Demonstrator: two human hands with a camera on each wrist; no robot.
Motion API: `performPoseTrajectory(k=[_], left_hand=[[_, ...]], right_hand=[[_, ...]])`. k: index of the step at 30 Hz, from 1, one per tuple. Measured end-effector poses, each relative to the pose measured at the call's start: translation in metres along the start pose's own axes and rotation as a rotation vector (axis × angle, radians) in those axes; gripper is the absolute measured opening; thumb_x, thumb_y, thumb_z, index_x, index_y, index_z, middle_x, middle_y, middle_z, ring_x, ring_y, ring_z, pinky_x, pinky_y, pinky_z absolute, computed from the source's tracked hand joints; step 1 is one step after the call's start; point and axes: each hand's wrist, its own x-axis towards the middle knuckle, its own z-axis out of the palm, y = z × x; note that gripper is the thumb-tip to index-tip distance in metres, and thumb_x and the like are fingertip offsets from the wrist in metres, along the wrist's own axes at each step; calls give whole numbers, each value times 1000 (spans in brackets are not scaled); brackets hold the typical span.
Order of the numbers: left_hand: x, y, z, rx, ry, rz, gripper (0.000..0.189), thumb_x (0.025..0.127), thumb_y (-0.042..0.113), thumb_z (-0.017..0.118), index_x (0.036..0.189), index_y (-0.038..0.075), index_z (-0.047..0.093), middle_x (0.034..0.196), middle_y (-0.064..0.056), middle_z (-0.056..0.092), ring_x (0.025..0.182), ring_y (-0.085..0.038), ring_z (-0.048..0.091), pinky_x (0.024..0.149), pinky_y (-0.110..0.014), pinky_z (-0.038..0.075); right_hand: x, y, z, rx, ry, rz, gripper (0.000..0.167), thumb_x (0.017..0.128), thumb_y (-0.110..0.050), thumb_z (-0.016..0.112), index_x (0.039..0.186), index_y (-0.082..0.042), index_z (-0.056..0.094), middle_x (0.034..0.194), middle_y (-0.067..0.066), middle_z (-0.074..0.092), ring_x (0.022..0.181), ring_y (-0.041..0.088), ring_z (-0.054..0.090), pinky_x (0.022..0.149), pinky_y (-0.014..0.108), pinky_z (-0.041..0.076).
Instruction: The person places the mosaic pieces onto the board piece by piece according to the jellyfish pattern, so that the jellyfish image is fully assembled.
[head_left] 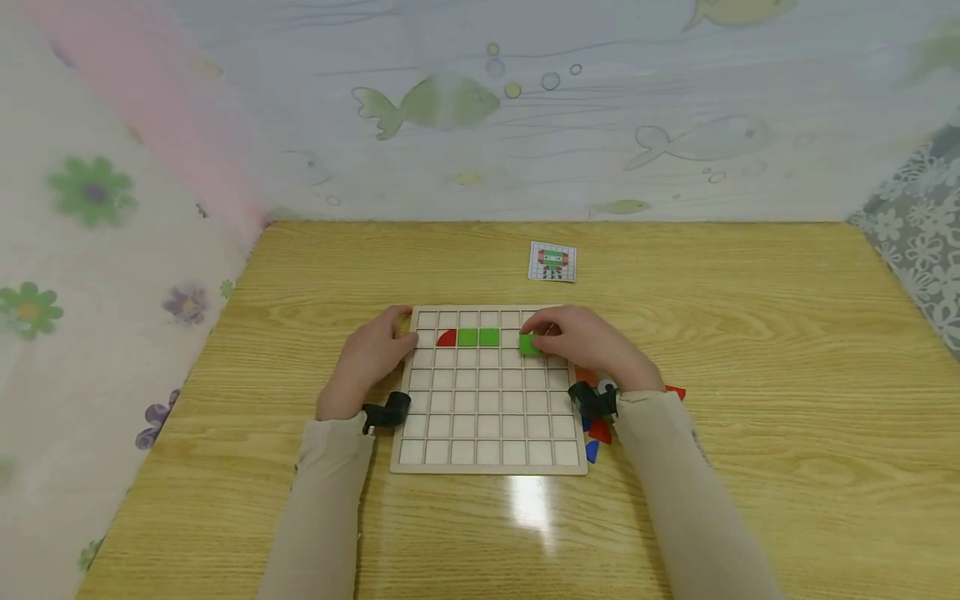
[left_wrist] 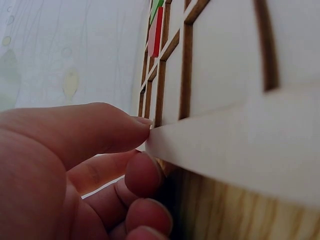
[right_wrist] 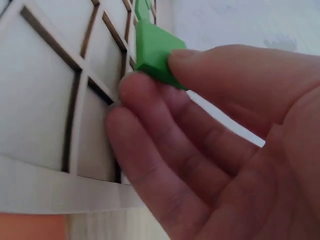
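A pale wooden grid board (head_left: pixel 487 433) lies on the table. Its second row holds a red quarter-round piece (head_left: pixel 447 337) and two green squares (head_left: pixel 477 337). My right hand (head_left: pixel 581 342) pinches a green square piece (head_left: pixel 529 344) (right_wrist: pixel 155 52) between thumb and fingers, just over the board's upper right cells. My left hand (head_left: pixel 375 354) rests at the board's left edge (left_wrist: pixel 210 145), thumb and fingertips touching its rim. The red piece (left_wrist: pixel 155 32) shows far up the board in the left wrist view.
A small pattern card (head_left: pixel 552 262) lies beyond the board. Loose red and blue pieces (head_left: pixel 600 429) sit by the board's right side under my right wrist. Patterned cloth walls surround the wooden table (head_left: pixel 750 375).
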Motion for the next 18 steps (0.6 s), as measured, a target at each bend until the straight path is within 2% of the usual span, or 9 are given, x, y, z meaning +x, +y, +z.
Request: performPoseTrajectory(k=[6,12,18], left_hand=[[0,0,-1,3,6,-3,50,89,30,49,136,16,36,75,-2,54,55,-18,46,51,-31,37],[-1,0,0,2,7,-9,50,89,30,49,135,16,37,75,-2,53,55,-18,45,51,-30,36],[0,0,0,7,3,-13,51,89,31,48,136,16,36,75,-2,53,55,-18,46,51,-30,37]], right_hand=[[3,-3,1,-15,23,-5,18,88,-21,55,105,-23,62,94,-3,59,85,16,52,78,32,42],[9,-4,9,-52,75,-32,19,88,-22,55,105,-22,63,94,-3,60,85,15,52,78,32,41],[13,-7,16,-58,127,-21,19,88,-22,56,105,-20,64,93,-3,60,83,15,52,76,32,42]])
